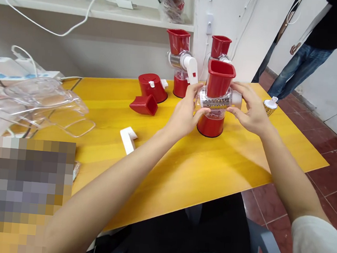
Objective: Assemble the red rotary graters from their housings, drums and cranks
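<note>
A red rotary grater with a square hopper, a clear body and a metal drum stands upright on the yellow table. My left hand is wrapped around the left end of its drum housing, thumb in front. At the opposite end, by the white hub, my right hand grips the housing with fingers behind and thumb in front. Just behind stand two more graters, one with a white crank and another partly hidden. A loose drum with a white cap stands right of my right hand.
On the table lie a white crank handle, a red hopper and a red base. Clear plastic parts and cables crowd the left. A shelf runs behind. Another person stands at the right.
</note>
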`<state>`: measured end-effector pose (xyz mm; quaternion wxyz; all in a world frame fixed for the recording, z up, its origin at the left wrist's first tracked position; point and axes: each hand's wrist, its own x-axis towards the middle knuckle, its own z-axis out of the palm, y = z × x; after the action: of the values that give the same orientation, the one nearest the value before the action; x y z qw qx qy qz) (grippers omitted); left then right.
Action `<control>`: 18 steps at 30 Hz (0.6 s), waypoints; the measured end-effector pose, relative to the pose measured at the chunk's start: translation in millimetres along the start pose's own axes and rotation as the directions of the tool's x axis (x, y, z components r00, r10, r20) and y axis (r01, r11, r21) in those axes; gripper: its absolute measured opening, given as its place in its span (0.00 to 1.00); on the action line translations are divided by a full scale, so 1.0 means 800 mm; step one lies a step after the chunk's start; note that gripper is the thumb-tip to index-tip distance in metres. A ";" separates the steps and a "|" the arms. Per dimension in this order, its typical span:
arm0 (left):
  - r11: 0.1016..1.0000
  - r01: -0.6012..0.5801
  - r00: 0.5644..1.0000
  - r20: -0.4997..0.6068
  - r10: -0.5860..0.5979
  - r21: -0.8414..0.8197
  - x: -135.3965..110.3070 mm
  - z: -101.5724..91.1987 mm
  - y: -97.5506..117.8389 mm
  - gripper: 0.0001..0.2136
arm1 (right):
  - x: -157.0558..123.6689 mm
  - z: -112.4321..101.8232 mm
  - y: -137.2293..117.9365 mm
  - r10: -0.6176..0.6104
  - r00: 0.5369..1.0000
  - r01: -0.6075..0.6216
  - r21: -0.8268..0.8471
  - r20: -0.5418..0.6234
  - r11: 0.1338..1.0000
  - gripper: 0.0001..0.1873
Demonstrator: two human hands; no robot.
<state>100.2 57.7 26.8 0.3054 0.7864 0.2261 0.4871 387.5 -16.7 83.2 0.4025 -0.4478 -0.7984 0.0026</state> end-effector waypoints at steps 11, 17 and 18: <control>0.881 0.388 0.866 -0.433 -0.248 0.271 0.085 -0.180 -0.120 0.68 | -0.026 0.006 -0.035 0.044 0.906 -0.048 0.002 -0.420 0.999 0.32; 0.762 0.639 0.728 -0.406 -0.553 0.107 0.116 -0.213 -0.200 0.60 | -0.049 0.040 -0.063 -0.117 0.879 0.143 0.023 -0.461 0.989 0.17; 0.765 0.640 0.719 -0.413 -0.559 0.079 0.119 -0.211 -0.205 0.59 | -0.049 0.045 -0.065 -0.139 0.884 0.166 0.022 -0.446 0.986 0.16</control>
<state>-21.8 280.4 28.7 0.3124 0.5930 0.5737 0.4708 337.8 -63.3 52.7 0.5855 -0.3603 -0.7182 -0.1072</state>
